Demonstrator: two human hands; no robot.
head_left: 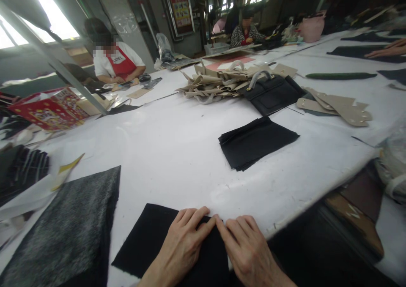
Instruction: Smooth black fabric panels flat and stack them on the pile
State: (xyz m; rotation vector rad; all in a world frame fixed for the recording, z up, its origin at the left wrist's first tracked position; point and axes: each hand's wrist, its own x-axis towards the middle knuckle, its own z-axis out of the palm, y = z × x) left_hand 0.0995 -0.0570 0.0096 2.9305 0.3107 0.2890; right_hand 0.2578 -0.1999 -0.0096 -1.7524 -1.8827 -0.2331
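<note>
Black, four-sided fabric panel point(149, 234) lies on one broad, white, smooth-topped bench point(152, 160). Left of the panel lies one thick, speckled grey fabric stack point(74, 219), set apart, perhaps to leave elbow room. Beyond the panel rests one black fabric pile point(258, 141), its layers too tight to count. At the panel's far edge, two bare hands, left hand point(187, 238) and right hand point(247, 244), bend their fingers, tips meeting, apparently to steady it; whether they pinch it, I cannot tell.

Black sheet point(146, 234) matt, cloth-like; tabletop point(165, 156) smooth, glossy; grey stack point(72, 215) rough.
</note>
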